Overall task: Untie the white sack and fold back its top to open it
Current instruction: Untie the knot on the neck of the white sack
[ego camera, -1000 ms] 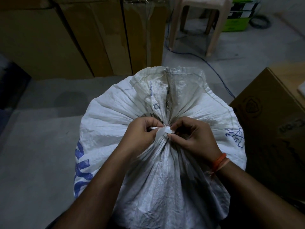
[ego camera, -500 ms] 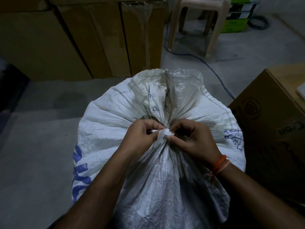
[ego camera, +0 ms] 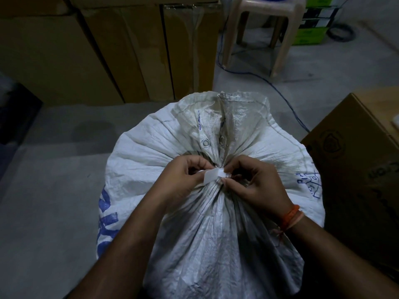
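Here I've got the white sack [ego camera: 207, 223] standing upright on the grey floor [ego camera: 54, 201], dead centre and close to the camera, its neck bunched tight into a gathered throat. Both hands are right on that throat. The left hand [ego camera: 179, 182] comes in from the near left, fingers curled, thumb and forefinger pinching a flat white tie strip [ego camera: 212, 174] at the knot. The right hand [ego camera: 257, 182] meets it from the near right, fingers curled in too, its fingertips nipping the other end of that same strip, so the two hands are almost touching across the knot. An orange wristband [ego camera: 290, 216] sits on the right wrist. Beyond the knot the sack's loose top flares away from me, with two metal eyelets [ego camera: 206, 143] showing just past the fingers. Blue print runs down the sack's left flank, with more blue marking on its right edge. Far left, a row of brown cardboard cartons [ego camera: 108, 50] lines the wall; far right of centre stands a beige plastic stool [ego camera: 259, 29], a blue cable [ego camera: 278, 87] trailing across the floor beneath it. Another cardboard box [ego camera: 356, 169] sits hard by the sack's right side.
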{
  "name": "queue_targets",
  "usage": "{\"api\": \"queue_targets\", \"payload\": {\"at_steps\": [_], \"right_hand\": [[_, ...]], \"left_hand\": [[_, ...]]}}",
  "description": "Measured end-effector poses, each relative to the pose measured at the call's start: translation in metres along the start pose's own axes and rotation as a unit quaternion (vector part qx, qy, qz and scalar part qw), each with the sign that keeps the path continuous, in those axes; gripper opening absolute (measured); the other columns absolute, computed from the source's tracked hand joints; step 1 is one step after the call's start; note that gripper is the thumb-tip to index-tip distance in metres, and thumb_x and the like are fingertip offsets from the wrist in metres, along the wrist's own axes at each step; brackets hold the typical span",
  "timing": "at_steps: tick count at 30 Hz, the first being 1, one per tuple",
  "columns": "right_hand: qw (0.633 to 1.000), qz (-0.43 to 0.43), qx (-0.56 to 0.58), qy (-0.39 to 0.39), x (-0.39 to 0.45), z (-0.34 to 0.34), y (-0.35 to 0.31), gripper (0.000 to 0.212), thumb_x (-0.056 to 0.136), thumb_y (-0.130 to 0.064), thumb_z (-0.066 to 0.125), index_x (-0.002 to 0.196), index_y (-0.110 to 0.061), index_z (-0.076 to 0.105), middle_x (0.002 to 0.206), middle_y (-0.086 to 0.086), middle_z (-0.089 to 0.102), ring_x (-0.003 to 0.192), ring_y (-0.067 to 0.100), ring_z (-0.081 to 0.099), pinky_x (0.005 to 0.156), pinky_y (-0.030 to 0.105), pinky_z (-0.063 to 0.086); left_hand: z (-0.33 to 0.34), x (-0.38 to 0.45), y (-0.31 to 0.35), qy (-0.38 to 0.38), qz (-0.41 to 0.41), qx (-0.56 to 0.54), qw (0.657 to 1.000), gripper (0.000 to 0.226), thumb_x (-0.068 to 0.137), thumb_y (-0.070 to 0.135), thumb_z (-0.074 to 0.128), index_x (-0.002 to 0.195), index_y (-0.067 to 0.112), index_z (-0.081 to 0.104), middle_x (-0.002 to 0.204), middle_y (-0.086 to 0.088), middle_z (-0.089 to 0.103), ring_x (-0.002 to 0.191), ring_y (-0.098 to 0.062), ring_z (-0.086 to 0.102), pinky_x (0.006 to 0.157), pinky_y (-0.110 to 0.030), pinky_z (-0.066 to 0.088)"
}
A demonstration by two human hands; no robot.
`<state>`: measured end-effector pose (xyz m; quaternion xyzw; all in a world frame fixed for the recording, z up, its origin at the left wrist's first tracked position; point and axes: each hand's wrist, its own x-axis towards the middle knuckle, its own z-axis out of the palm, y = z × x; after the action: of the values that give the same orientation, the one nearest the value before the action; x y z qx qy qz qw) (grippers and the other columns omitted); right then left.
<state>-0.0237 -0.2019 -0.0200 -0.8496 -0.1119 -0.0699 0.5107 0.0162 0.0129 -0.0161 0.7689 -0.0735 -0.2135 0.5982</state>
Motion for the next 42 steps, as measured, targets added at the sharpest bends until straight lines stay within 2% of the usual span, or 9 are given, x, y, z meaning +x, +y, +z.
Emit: {"api": "queue_targets", "payload": {"at_steps": [4,7,9,11,20,27,30,33,42], "right_hand": [[1.000,0.013,0.016,-0.003,-0.001,0.000,0.002,0.017,0.079,-0.018,0.087,0.085,-0.014,0.071,0.085,-0.003,0.074,0.075,0.016,0.073,0.070,0.046,0.059],[1.000,0.016,0.019,-0.006,-0.001,-0.001,0.002,0.018,0.078,-0.012,0.088,0.084,-0.014,0.071,0.085,-0.003,0.074,0.072,0.014,0.071,0.068,0.043,0.059],[1.000,0.014,0.014,-0.005,-0.001,-0.001,0.002,0.017,0.078,-0.013,0.088,0.083,-0.015,0.071,0.083,-0.004,0.074,0.071,0.009,0.069,0.067,0.036,0.058],[1.000,0.012,0.009,-0.004,-0.001,-0.001,0.002,0.017,0.078,-0.015,0.088,0.083,-0.015,0.072,0.082,-0.005,0.074,0.070,0.006,0.069,0.067,0.031,0.057],[1.000,0.002,-0.018,-0.008,-0.001,-0.004,-0.001,0.017,0.079,-0.017,0.086,0.086,-0.016,0.070,0.083,-0.006,0.072,0.073,0.009,0.069,0.068,0.038,0.058],[1.000,0.000,-0.018,-0.005,0.000,-0.003,-0.003,0.016,0.078,-0.010,0.086,0.083,-0.013,0.072,0.083,-0.004,0.073,0.074,0.009,0.070,0.068,0.032,0.058],[1.000,0.001,-0.011,-0.001,-0.001,-0.002,-0.003,0.016,0.077,-0.009,0.087,0.083,-0.012,0.072,0.084,-0.005,0.074,0.074,0.007,0.070,0.068,0.024,0.056],[1.000,0.000,-0.008,-0.003,-0.001,-0.002,-0.003,0.017,0.077,-0.008,0.087,0.083,-0.012,0.072,0.085,-0.006,0.074,0.075,0.008,0.070,0.068,0.024,0.056],[1.000,-0.002,-0.003,-0.005,-0.001,-0.004,0.000,0.014,0.079,-0.014,0.085,0.086,-0.012,0.073,0.084,-0.006,0.074,0.076,0.007,0.070,0.070,0.023,0.055]], "left_hand": [[0.006,0.002,-0.002,0.014,0.002,0.034,0.999,0.005,0.086,0.025,0.078,0.087,0.021,0.080,0.089,-0.007,0.080,0.083,-0.017,0.069,0.088,-0.056,0.058],[0.010,0.003,-0.003,0.022,0.007,0.034,0.999,0.009,0.086,0.028,0.077,0.087,0.019,0.079,0.087,-0.007,0.080,0.080,-0.015,0.067,0.082,-0.052,0.058],[0.013,0.002,-0.004,0.030,0.008,0.034,0.999,0.013,0.084,0.030,0.077,0.087,0.017,0.079,0.083,-0.005,0.079,0.075,-0.011,0.065,0.072,-0.041,0.054],[0.017,0.003,-0.004,0.028,0.013,0.033,0.999,0.010,0.086,0.026,0.078,0.087,0.016,0.079,0.083,-0.003,0.080,0.074,-0.009,0.066,0.073,-0.036,0.053],[0.021,0.001,0.000,0.039,0.010,0.042,0.998,0.006,0.088,0.018,0.081,0.092,0.014,0.080,0.089,-0.009,0.080,0.079,-0.013,0.069,0.082,-0.046,0.060],[0.012,-0.002,0.002,0.022,0.003,0.030,0.999,0.010,0.084,0.027,0.085,0.091,0.020,0.081,0.085,0.001,0.081,0.075,-0.009,0.070,0.075,-0.038,0.057],[0.005,-0.003,0.002,0.020,0.007,0.038,0.999,0.017,0.080,0.036,0.084,0.090,0.022,0.081,0.087,0.000,0.081,0.078,-0.012,0.071,0.077,-0.047,0.059],[0.007,-0.001,0.000,0.026,-0.003,0.027,0.999,0.019,0.078,0.035,0.084,0.089,0.019,0.081,0.088,-0.004,0.082,0.082,-0.014,0.072,0.085,-0.052,0.060],[0.015,-0.002,0.002,0.011,-0.002,-0.033,0.999,0.004,0.090,0.013,0.080,0.091,0.010,0.080,0.089,-0.009,0.081,0.081,-0.011,0.070,0.078,-0.031,0.054]]}}
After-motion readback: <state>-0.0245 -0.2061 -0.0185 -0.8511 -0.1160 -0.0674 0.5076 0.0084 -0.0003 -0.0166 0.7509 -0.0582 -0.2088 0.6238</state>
